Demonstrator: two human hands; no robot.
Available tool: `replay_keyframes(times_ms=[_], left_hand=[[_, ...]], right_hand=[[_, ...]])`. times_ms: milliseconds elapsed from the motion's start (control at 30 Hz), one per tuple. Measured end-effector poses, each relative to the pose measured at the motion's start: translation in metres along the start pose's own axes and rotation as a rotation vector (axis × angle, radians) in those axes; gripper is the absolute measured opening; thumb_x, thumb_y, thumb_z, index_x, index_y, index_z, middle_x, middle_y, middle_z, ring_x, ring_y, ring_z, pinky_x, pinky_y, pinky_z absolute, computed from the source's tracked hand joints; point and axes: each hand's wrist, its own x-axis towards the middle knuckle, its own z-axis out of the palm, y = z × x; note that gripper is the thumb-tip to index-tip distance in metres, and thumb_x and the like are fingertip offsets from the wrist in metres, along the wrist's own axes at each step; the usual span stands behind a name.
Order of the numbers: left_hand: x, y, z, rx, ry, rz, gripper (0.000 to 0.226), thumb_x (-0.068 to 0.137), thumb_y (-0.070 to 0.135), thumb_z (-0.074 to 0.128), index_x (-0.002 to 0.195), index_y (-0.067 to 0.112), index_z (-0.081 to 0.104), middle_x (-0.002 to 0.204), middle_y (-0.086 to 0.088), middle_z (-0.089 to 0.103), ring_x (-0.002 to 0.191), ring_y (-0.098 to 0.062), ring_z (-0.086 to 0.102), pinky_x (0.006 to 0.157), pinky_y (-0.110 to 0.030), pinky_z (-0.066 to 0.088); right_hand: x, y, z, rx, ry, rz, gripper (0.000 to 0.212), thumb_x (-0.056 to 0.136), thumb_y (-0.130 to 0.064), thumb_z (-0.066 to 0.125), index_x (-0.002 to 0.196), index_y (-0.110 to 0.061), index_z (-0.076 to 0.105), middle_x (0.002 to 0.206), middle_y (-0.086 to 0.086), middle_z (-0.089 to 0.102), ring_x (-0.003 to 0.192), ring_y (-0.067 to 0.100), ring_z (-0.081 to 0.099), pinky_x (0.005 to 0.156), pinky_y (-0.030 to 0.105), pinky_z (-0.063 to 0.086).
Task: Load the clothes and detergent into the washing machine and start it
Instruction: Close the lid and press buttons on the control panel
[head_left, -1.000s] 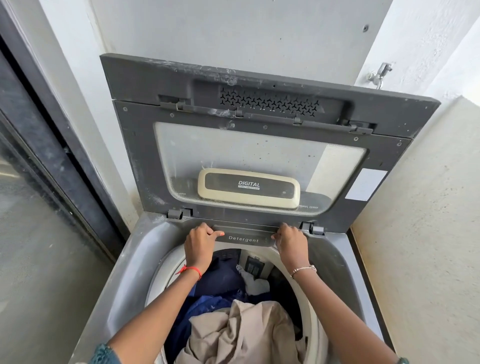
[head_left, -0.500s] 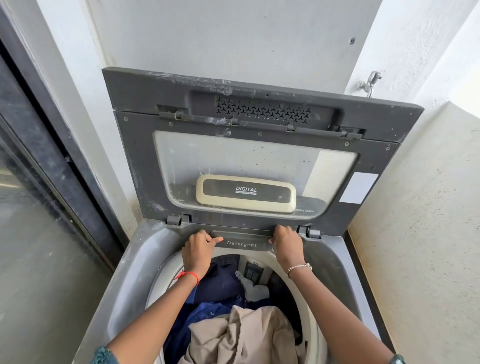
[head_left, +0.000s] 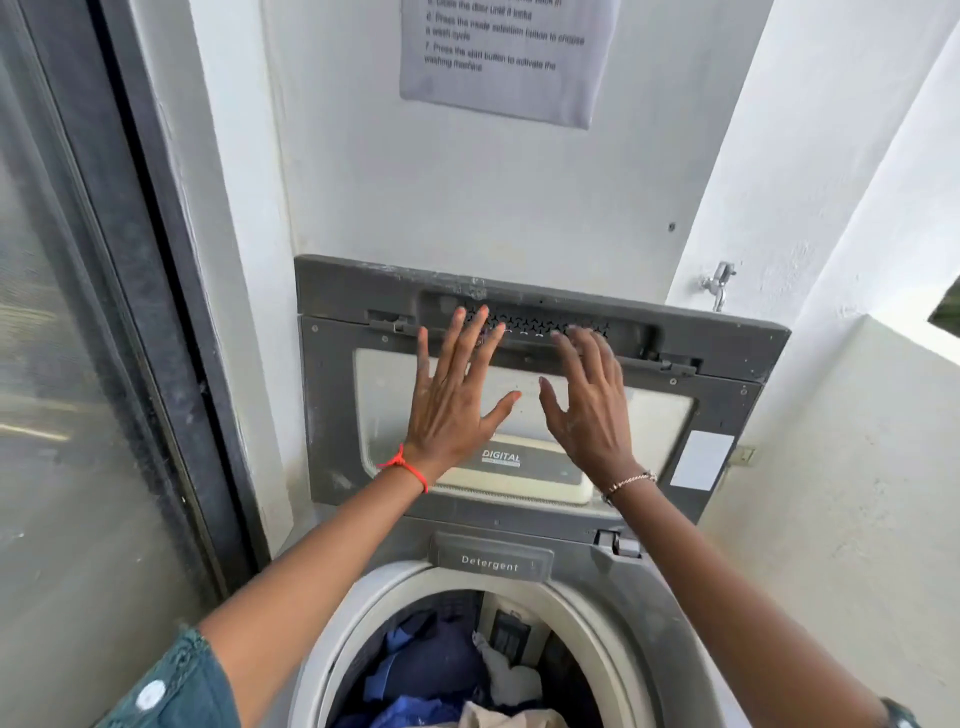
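Note:
The grey top-loading washing machine (head_left: 675, 613) stands with its lid (head_left: 727, 358) raised upright against the wall. The drawer marked Detergent (head_left: 491, 558) sits pushed in at the back rim of the tub. Dark blue, white and beige clothes (head_left: 436, 670) lie in the drum. My left hand (head_left: 454, 400) and my right hand (head_left: 589, 410) are raised in front of the lid's window, fingers spread and reaching toward its upper edge. Neither hand holds anything. I cannot tell whether the fingertips touch the lid.
A paper sheet of printed instructions (head_left: 504, 57) is stuck to the wall above the machine. A dark-framed glass door (head_left: 78, 364) runs along the left. A water tap (head_left: 719, 283) juts from the wall at the right, beside a low cream wall (head_left: 841, 493).
Both hands left the detergent drawer and rose to the lid's upper part, fingers now spread. The camera tilted up, showing the instruction sheet.

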Motion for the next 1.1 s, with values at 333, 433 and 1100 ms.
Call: replay_keyframes(times_ms=[333,433,1100], left_hand=[[0.057,-0.018,-0.005,0.155,-0.114,0.015,0.083,0.084,0.069,0.032,0.149,0.017,0.02,0.157,-0.002,0.022,0.147,-0.019,0.012,0.114,-0.061,0.0],[0.056,-0.013,-0.006,0.129,-0.109,-0.008,0.083,0.083,0.068,0.034,0.146,0.015,0.028,0.152,-0.002,0.033,0.146,-0.021,0.018,0.114,-0.062,0.002],[0.018,0.017,-0.062,0.139,-0.092,-0.012,0.074,0.086,0.06,0.043,0.143,0.015,0.034,0.147,-0.002,0.04,0.142,-0.022,0.028,0.108,-0.069,0.005]], right_hand=[[0.046,0.017,-0.006,-0.189,-0.184,-0.01,0.081,0.085,-0.055,0.05,0.143,-0.004,0.027,0.147,0.014,0.037,0.14,0.028,0.029,0.118,0.042,0.011],[0.045,0.014,-0.007,-0.17,-0.187,0.006,0.081,0.085,-0.054,0.052,0.143,-0.003,0.028,0.147,0.015,0.037,0.14,0.029,0.028,0.118,0.042,0.01],[0.009,-0.027,-0.069,-0.113,-0.161,0.014,0.061,0.083,-0.016,0.063,0.137,-0.002,0.039,0.141,0.016,0.044,0.134,0.033,0.037,0.116,0.042,0.018]])
